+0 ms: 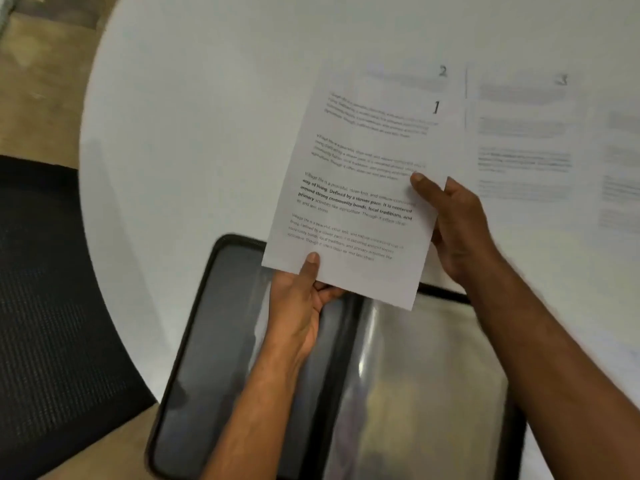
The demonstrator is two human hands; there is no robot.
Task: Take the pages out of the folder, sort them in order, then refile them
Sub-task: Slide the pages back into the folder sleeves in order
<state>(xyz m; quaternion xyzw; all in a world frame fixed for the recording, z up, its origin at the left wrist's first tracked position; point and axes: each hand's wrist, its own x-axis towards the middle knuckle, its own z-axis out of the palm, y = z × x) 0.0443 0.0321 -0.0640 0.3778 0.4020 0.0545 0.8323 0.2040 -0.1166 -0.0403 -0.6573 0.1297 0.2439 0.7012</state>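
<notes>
Both hands, left hand (300,299) and right hand (456,227), hold page 1 (360,202) in a pinching grip above the open folder (221,341) on the worktop (194,133).

A round white table (207,98) – beside it a black mesh chair (52,306) on tan floor (41,57).

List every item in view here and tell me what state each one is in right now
Page 1: held above the table, gripped by both hands.
Page 2: flat on the table, mostly covered by page 1.
Page 3: flat on the table, face up.
Folder: lying open.
Left hand: pinching page 1.
Right hand: pinching page 1.
</notes>
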